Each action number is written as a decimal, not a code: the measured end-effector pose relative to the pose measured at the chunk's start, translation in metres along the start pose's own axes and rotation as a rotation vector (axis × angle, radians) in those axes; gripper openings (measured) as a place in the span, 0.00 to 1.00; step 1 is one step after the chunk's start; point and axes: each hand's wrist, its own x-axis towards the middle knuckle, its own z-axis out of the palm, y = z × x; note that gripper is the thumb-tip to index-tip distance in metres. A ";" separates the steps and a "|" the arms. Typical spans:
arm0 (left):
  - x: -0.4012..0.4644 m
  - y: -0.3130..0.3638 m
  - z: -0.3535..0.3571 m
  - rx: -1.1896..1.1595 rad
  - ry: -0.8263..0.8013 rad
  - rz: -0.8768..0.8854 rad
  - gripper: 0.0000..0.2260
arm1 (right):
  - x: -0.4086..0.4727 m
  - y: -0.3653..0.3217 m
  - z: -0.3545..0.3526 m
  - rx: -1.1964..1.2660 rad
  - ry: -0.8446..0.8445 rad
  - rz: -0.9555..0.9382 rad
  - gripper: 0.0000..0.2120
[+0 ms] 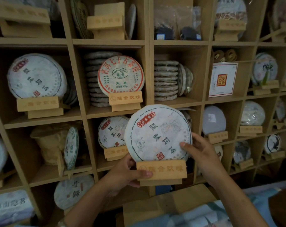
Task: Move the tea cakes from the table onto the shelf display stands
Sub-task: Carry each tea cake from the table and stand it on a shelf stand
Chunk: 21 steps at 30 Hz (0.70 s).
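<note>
A wooden display stand (161, 173) is held in front of the shelving by the left hand (127, 173), whose thumb is pressed across the lower left corner of its engraved front board while the remaining fingers are curled beneath its base. A paper-wrapped tea cake (157, 134) is seated upright in the stand, its printed face turned toward the camera. The cake's lower right edge is gripped by the right hand (199, 150), with the thumb laid on the wrapper's face and the fingers wrapped behind the rim. Stand and cake are carried clear of every shelf board, before the vertical divider between two lower compartments of the wooden shelf unit (149, 102). A second tea cake (112, 134) of matching wrapper is seen on its own stand in the compartment just left of the held one. A red-ringed tea cake (121, 74) is displayed in the compartment above, with stacked bare cakes (166, 81) in the neighbouring compartment.
</note>
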 end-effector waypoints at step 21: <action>-0.003 0.003 0.003 -0.051 0.114 0.025 0.35 | -0.006 -0.003 0.015 -0.010 0.059 0.124 0.07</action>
